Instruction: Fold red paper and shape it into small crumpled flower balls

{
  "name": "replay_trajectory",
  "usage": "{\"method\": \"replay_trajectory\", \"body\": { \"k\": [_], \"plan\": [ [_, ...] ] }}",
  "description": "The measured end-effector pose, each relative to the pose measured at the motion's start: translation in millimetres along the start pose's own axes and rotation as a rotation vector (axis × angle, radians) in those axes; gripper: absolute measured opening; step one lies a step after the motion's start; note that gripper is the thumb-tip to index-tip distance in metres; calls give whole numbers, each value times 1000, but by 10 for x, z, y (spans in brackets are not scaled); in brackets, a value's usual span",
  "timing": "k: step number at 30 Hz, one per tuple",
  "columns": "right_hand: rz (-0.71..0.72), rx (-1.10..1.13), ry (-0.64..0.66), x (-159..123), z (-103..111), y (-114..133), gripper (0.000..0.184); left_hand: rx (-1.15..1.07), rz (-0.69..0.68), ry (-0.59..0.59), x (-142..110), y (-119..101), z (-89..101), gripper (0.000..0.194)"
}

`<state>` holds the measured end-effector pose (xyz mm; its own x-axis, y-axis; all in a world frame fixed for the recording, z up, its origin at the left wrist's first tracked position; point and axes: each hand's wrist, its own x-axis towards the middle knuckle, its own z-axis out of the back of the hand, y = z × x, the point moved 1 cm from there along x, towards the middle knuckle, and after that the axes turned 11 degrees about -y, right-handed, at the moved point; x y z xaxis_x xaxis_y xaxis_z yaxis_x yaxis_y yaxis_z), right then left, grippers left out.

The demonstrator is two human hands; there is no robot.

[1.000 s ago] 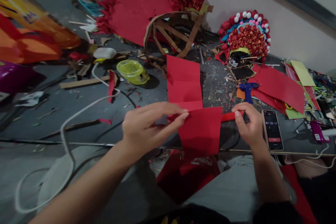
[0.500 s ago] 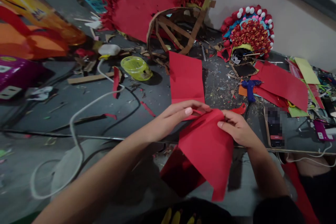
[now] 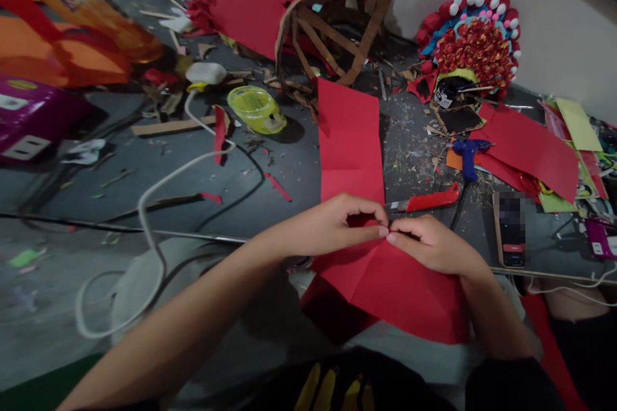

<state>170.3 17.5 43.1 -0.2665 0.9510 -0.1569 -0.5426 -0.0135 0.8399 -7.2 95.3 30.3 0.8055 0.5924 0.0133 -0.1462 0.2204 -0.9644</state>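
Note:
A large sheet of red paper (image 3: 405,295) hangs over the table's front edge, creased across its middle. My left hand (image 3: 351,225) pinches its upper edge between thumb and fingers. Right beside it, thumb tips nearly meeting, my right hand (image 3: 424,241) is closed on the same edge. Behind the hands a strip of red paper (image 3: 349,141) with fold lines lies flat on the table; whether it joins the held sheet is hidden. A cutter with a red handle (image 3: 431,200) rests just beyond my right hand.
A blue glue gun (image 3: 467,157) and a phone (image 3: 511,231) lie to the right, near red sheets (image 3: 535,148). Behind stand a cardboard-strip frame (image 3: 332,38) and a red headdress (image 3: 475,45). A yellow plastic cup (image 3: 256,109) and white cable (image 3: 159,186) are left; scraps litter the table (image 3: 299,160).
My hands have come together at the paper's edge, the left now pinching it. The held sheet has swung and spread to the right. The cutter is now in fuller view.

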Motion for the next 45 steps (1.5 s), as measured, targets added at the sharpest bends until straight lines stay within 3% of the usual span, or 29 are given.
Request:
{"method": "replay_trajectory", "body": {
  "k": [6, 14, 23, 28, 31, 34, 36, 37, 39, 41, 42, 45],
  "plan": [
    [24, -29, -96, 14, -19, 14, 25, 9, -25, -107, -15, -17, -25, 21],
    [-23, 35, -120, 24, 42, -8, 28, 26, 12, -267, -24, -32, 21, 23],
    [-101, -49, -301, 19, 216, -170, 29, 242, 29, -589, -21, 56, 371, 25],
    [-128, -67, -373, 14, 317, -249, 30, 348, 45, -737, -9, 225, 514, 24],
    [-132, -65, -403, 19, 306, -245, 31, 427, 53, -838, 8, 296, 484, 27],
    [-90, -111, -429, 41, 226, -212, 30, 520, -53, -940, 15, 229, 320, 34],
    [-49, -159, -453, 61, 157, -182, 27, 461, -116, -873, 15, 135, 145, 36],
    [-31, -173, -466, 70, 128, -167, 26, 363, -109, -777, 14, 91, 55, 35],
    [-13, -162, -482, 79, 91, -146, 25, 148, 8, -456, 12, 33, -106, 31],
    [-35, -95, -471, 76, 88, -143, 25, 72, 96, -311, 3, 13, -175, 28],
    [-54, -44, -447, 71, 97, -149, 24, 75, 110, -328, 1, 17, -169, 28],
    [-108, 72, -344, 56, 135, -193, 23, 79, 95, -541, 12, 53, -58, 26]
  ]
}}
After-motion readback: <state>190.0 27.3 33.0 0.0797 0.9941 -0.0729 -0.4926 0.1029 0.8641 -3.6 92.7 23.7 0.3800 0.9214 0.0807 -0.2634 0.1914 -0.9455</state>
